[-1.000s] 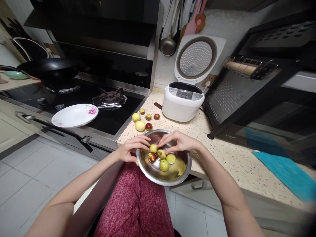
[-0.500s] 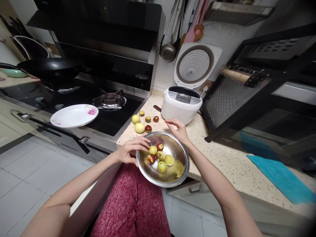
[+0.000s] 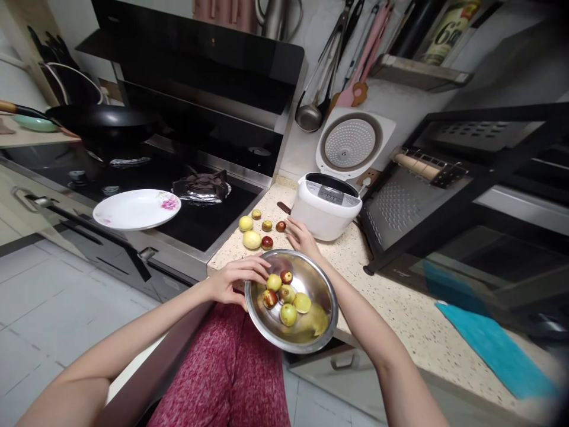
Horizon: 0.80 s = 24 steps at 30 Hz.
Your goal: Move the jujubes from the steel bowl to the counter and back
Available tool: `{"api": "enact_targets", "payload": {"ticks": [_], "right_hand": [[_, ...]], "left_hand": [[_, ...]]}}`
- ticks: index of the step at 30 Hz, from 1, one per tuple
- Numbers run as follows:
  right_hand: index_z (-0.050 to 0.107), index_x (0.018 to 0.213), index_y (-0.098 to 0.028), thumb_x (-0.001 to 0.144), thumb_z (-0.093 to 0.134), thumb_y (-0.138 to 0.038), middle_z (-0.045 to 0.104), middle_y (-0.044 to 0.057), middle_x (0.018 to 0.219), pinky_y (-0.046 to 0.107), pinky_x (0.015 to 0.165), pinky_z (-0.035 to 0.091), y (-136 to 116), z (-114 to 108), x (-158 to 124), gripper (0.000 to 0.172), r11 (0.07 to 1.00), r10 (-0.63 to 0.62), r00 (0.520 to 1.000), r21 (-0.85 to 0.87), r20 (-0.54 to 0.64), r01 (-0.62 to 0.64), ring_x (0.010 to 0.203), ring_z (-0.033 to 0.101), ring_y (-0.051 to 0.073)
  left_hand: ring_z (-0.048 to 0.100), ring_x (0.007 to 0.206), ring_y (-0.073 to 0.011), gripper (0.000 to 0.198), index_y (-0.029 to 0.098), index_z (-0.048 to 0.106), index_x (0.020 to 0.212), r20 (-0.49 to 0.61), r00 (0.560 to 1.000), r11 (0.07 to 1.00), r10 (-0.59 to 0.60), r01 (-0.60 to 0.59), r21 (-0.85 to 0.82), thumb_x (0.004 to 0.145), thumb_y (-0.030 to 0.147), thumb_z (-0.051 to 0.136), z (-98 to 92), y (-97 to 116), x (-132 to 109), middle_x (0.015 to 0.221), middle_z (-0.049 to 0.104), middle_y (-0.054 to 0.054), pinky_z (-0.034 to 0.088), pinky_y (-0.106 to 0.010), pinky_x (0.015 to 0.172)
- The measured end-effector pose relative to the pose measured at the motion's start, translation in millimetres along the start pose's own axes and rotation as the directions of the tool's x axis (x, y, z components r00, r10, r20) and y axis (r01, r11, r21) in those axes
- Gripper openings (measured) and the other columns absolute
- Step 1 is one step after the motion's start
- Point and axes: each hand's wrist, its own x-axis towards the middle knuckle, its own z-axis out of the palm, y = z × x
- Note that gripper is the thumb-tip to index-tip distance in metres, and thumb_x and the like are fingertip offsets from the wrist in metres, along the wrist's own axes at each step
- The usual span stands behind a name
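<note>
My left hand [image 3: 233, 279] is closed on the left rim of a steel bowl [image 3: 326, 290], which sits tilted at the counter's front edge. Inside lie several jujubes [image 3: 288, 315], green-yellow and reddish brown. Beyond the bowl my right hand [image 3: 304, 238] reaches out with its fingers apart. Its fingertips are just right of a reddish-brown jujube [image 3: 281, 226]; whether they touch it I cannot tell. More jujubes lie loose on the counter to the left, among them a large yellow one [image 3: 252, 239] and a dark red one [image 3: 267, 242].
A white rice cooker [image 3: 326, 210] with its lid raised stands behind my right hand. On the left, a flowered white plate [image 3: 133, 210] rests at the stove's front edge, near a black wok [image 3: 102, 121]. A black oven [image 3: 466, 225] and a turquoise cloth [image 3: 493, 350] are on the right.
My right hand has moved left from in front of the rice cooker to the reddish-brown jujube. My left hand stays on the bowl rim. The camera view has tipped up slightly.
</note>
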Motion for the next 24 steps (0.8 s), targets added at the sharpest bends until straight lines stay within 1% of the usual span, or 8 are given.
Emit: {"api": "enact_targets", "payload": {"ticks": [5, 10, 13, 18, 21, 24], "right_hand": [[0.053, 0.154, -0.028, 0.102, 0.055, -0.021, 0.055, 0.012, 0.155, 0.052, 0.121, 0.044, 10.9, 6.7, 10.4, 0.053, 1.000, 0.008, 0.996, -0.016, 0.085, -0.006, 0.143, 0.053, 0.028], [0.054, 0.151, -0.028, 0.103, 0.052, -0.022, 0.058, 0.012, 0.151, 0.050, 0.116, 0.048, 11.3, 9.0, 14.3, 0.048, 0.999, -0.003, 0.991, -0.031, 0.136, 0.007, 0.138, 0.057, 0.027], [0.057, 0.143, -0.025, 0.102, 0.052, -0.021, 0.063, 0.012, 0.141, 0.047, 0.110, 0.052, 7.3, 8.2, 14.8, 0.041, 1.000, 0.000, 0.992, -0.026, 0.129, 0.004, 0.130, 0.060, 0.027], [0.059, 0.127, -0.022, 0.101, 0.053, -0.022, 0.066, 0.012, 0.123, 0.042, 0.097, 0.056, 0.4, 6.9, 14.0, 0.027, 0.999, 0.040, 0.994, -0.029, 0.103, -0.037, 0.112, 0.064, 0.027], [0.059, 0.122, -0.021, 0.099, 0.055, -0.023, 0.066, 0.013, 0.118, 0.041, 0.091, 0.056, -3.0, 6.2, 13.2, 0.023, 0.997, 0.065, 0.994, -0.045, 0.083, -0.061, 0.105, 0.064, 0.028], [0.060, 0.118, -0.021, 0.096, 0.058, -0.024, 0.065, 0.012, 0.115, 0.042, 0.090, 0.057, -7.4, 2.1, 12.2, 0.022, 0.997, 0.064, 0.996, -0.048, 0.066, -0.061, 0.102, 0.064, 0.028]], "left_hand": [[0.066, 0.126, -0.0335, 0.059, 0.013, 0.073, 0.119, 0.002, 1.000, 1.000, -0.012, 0.012, 0.006, 0.090, 0.064, 0.067, 0.7, 1.9, 0.9, 0.114, 0.075, -0.019, 0.044, -0.059, 0.119], [0.066, 0.126, -0.0335, 0.061, 0.013, 0.073, 0.118, -0.027, 1.000, 1.000, -0.004, 0.004, -0.013, 0.090, 0.066, 0.066, 3.2, 0.0, -0.1, 0.113, 0.075, -0.019, 0.046, -0.058, 0.118], [0.066, 0.126, -0.0329, 0.060, 0.013, 0.073, 0.119, -0.022, 1.000, 1.000, -0.007, 0.007, -0.008, 0.090, 0.065, 0.066, 3.0, 0.1, -0.2, 0.113, 0.075, -0.019, 0.045, -0.057, 0.119], [0.066, 0.126, -0.0341, 0.058, 0.012, 0.072, 0.120, -0.008, 1.000, 1.000, -0.007, 0.007, -0.013, 0.091, 0.063, 0.067, 0.5, 2.4, 1.0, 0.114, 0.074, -0.020, 0.050, -0.058, 0.114], [0.066, 0.126, -0.0341, 0.058, 0.012, 0.072, 0.120, -0.006, 1.000, 1.000, -0.007, 0.007, -0.011, 0.091, 0.062, 0.068, 0.2, 2.7, 1.3, 0.114, 0.074, -0.020, 0.048, -0.059, 0.115], [0.065, 0.127, -0.0337, 0.058, 0.012, 0.072, 0.120, -0.010, 1.000, 1.000, -0.008, 0.008, -0.014, 0.091, 0.062, 0.068, 1.0, 2.4, 1.2, 0.115, 0.074, -0.020, 0.048, -0.059, 0.116]]}}
